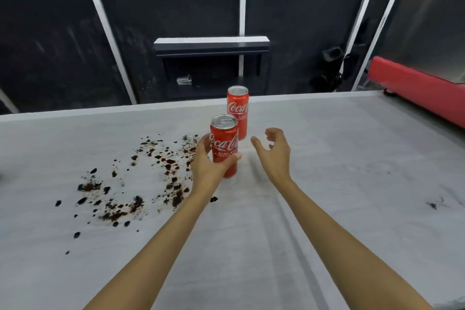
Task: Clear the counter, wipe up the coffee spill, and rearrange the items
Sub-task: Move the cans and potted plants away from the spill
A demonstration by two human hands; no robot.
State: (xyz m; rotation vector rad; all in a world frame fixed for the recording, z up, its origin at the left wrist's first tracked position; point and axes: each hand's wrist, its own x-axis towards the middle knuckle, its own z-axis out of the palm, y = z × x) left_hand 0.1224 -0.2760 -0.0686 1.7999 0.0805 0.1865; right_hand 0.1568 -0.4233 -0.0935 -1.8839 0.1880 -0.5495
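The upright near can (224,145) is clasped by the left hand (210,165), while the far can (238,111) is stood just beyond the spread, empty right hand (275,152).

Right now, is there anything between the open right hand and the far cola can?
Nothing visible blocks it. The right hand is open over bare counter, and the far can stands upright beyond it to the left. The near can, in the left hand grip, is off that path.

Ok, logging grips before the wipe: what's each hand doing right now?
Left hand: closed around the near cola can.
Right hand: open, empty, beside that can.
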